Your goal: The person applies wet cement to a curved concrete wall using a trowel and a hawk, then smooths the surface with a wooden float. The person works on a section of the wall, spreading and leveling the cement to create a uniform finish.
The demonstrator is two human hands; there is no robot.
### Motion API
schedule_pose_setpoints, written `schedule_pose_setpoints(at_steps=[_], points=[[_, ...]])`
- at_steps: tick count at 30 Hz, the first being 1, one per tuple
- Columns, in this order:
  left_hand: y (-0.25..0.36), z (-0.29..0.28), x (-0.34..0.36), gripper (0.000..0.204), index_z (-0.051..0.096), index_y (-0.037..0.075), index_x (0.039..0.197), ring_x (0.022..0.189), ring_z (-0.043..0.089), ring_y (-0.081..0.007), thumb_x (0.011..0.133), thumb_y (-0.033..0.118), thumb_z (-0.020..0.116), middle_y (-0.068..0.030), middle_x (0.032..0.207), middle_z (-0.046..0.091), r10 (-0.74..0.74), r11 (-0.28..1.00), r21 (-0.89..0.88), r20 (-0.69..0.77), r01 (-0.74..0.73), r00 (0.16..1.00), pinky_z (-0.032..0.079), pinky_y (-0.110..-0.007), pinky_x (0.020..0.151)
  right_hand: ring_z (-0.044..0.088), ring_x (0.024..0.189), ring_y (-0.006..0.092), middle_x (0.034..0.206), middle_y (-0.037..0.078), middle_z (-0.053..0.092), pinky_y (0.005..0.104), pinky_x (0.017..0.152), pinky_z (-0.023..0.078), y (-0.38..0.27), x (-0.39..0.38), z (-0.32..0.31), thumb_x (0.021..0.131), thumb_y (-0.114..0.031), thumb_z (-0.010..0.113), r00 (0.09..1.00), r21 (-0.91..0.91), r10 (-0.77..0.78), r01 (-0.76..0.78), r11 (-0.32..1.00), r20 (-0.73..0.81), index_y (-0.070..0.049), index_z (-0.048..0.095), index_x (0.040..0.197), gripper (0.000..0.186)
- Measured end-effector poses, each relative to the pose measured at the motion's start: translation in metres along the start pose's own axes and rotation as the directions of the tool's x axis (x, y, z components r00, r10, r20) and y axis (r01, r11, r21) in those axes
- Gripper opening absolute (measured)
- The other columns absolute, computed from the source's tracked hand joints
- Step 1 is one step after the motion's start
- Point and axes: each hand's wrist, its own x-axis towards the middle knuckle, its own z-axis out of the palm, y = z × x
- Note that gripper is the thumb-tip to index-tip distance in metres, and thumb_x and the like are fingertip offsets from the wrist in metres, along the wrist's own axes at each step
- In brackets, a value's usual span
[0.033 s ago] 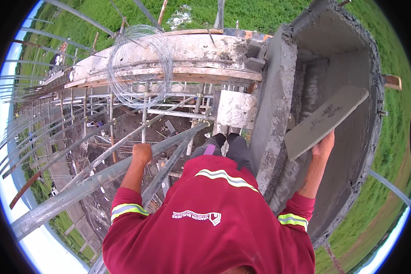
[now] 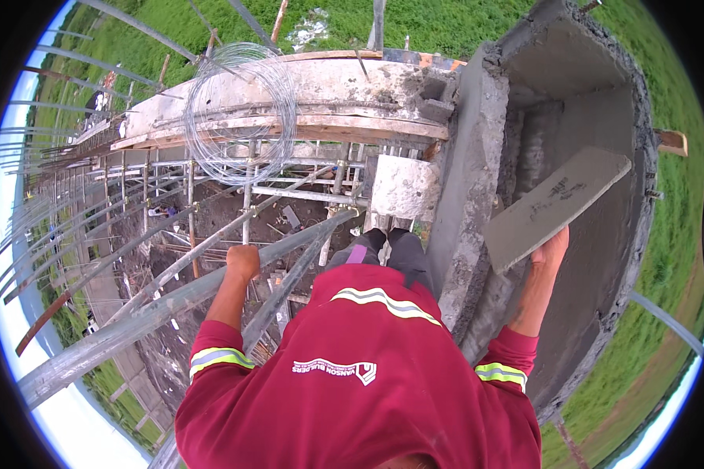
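Right hand with board over trough

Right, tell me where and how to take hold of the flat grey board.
The flat grey board is probably best held near mid-length, from underneath its lower-right edge, where the right hand is: it is long and thin, so that should balance it. Its underside is hidden.

The right hand is shifting slightly left, and the near left end of its flat gray board is edging left too
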Motion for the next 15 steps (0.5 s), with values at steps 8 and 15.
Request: schedule_pose_setpoints(at_steps=[8,15], points=[[0.001,-0.005,-0.004,0.043,0.08,0.009,0.103,0.099,0.077,-0.0291,0.063,0.021,0.09,-0.0129,0.106,0.078,-0.066,0.996,-0.054,0.055,0.069,0.996,0.063,-0.04,0.082,0.068,0.112,0.0301,0.127,0.014,0.067,0.0445,0.092,0.06,0.024,0.054,0.017,0.106,-0.023,0.053,0.988,0.192,0.152,-0.15,0.97,0.007,0.0,0.057,0.136,0.038],[-0.004,0.007,0.008,0.051,0.079,0.008,0.106,0.102,0.076,-0.0304,0.059,0.023,0.092,-0.0138,0.108,0.078,-0.07,0.995,-0.066,0.079,0.076,0.994,0.063,-0.043,0.084,0.068,0.111,0.0263,0.125,0.012,0.068,0.0416,0.094,0.059,0.03,0.071,0.013,0.105,-0.026,0.057,0.991,0.199,0.12,-0.129,0.971,0.061,0.0,0.058,0.135,0.04]])
